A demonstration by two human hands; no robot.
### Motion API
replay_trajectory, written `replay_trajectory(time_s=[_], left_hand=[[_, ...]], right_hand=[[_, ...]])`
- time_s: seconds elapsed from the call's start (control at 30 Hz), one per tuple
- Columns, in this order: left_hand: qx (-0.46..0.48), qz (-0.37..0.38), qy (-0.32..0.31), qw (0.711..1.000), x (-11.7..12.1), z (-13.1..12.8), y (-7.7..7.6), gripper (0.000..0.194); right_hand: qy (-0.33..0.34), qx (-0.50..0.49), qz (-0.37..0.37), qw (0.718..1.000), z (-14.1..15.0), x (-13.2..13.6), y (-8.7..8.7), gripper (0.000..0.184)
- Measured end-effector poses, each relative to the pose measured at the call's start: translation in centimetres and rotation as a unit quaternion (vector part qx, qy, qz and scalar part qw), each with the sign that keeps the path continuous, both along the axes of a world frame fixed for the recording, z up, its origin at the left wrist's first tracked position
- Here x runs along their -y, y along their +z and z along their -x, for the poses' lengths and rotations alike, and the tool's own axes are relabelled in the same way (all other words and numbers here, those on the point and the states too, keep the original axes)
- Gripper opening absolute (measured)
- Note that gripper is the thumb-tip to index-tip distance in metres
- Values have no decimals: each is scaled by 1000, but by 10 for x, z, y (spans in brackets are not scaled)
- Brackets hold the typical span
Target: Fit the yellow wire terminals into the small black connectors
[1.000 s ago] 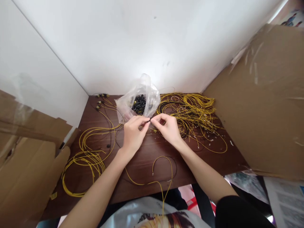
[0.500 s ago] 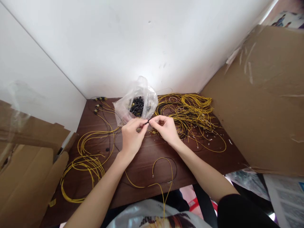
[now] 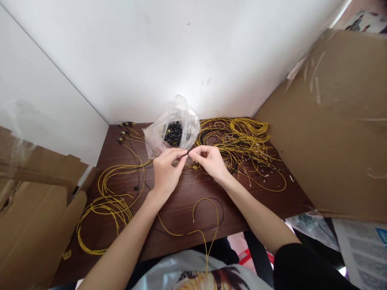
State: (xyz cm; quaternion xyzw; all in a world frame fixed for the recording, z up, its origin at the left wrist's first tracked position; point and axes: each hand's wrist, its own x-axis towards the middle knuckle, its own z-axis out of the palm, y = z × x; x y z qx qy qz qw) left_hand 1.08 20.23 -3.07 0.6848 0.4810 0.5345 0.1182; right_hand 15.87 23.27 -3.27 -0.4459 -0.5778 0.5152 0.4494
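My left hand [image 3: 168, 169] pinches a small black piece [image 3: 187, 153] between thumb and index finger. Its exact kind is too small to tell. Fingertip to fingertip with it, my right hand [image 3: 211, 162] is closed in a pinch at the piece's right end; what it grips is hidden. Just behind both hands stands a clear plastic bag [image 3: 152, 137] with many small black parts [image 3: 173, 133] inside. A thin yellow wire [image 3: 178, 235], paired with a black one, loops across the table's front and hangs over my lap.
Coiled yellow wires [image 3: 90, 251] lie at left, with black-and-yellow connectors [image 3: 121, 137] at the back left. A large tangle of yellow and black wires [image 3: 242, 141] covers the back right of the brown table [image 3: 193, 189]. Cardboard [image 3: 329, 133] borders both sides; a white wall [image 3: 181, 52] stands behind.
The view has shifted slightly. Both hands keep their pinch at the same spot over the table, and the black piece shows a little less between the fingertips.
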Motion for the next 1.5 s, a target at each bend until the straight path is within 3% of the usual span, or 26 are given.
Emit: replay_trajectory(time_s=[0.53,0.8,1.17,1.5], left_hand=[[-13,-1,-6,1000,0,0,-3,9],[-10,-5,-13,1000,-1,1,-3,10],[77,73,0,994,-5,4,-7,12],[71,82,1,994,-4,4,-7,13]], right_hand=[[-28,68,-56,996,0,5,0,22],[-5,43,-47,998,-2,4,3,26],[7,-22,9,1000,-1,0,5,30],[0,45,-39,998,-2,2,5,24]])
